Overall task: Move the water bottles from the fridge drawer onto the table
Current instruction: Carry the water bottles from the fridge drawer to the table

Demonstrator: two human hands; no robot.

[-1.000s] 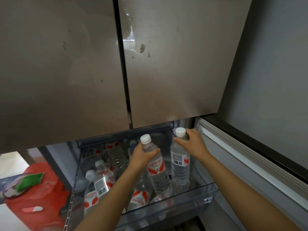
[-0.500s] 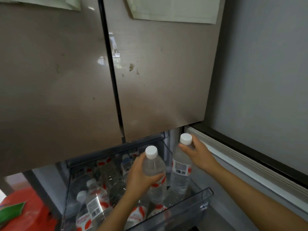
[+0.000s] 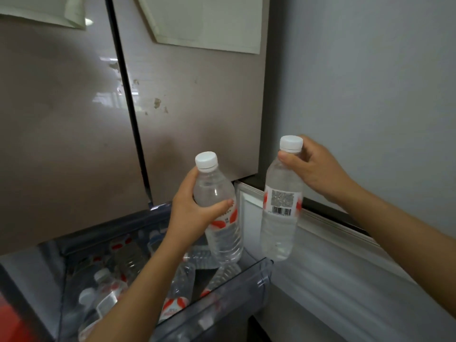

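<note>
Two water bottles were held up out of the fridge drawer (image 3: pixel 261 275), which sat at 7 o'clock in view with more bottles (image 3: pixel 106 290) lying inside. The left grip (image 3: pixel 190 213) curled round the left bottle (image 3: pixel 224 240) at its shoulder. At its 3 o'clock, the right grip (image 3: pixel 313 166) pinched the right bottle (image 3: pixel 280 230) just under the cap. That neck pinch looked the weaker hold, and a quick swing toward the worktop, out of view, could let the bottle slip and fall.
</note>
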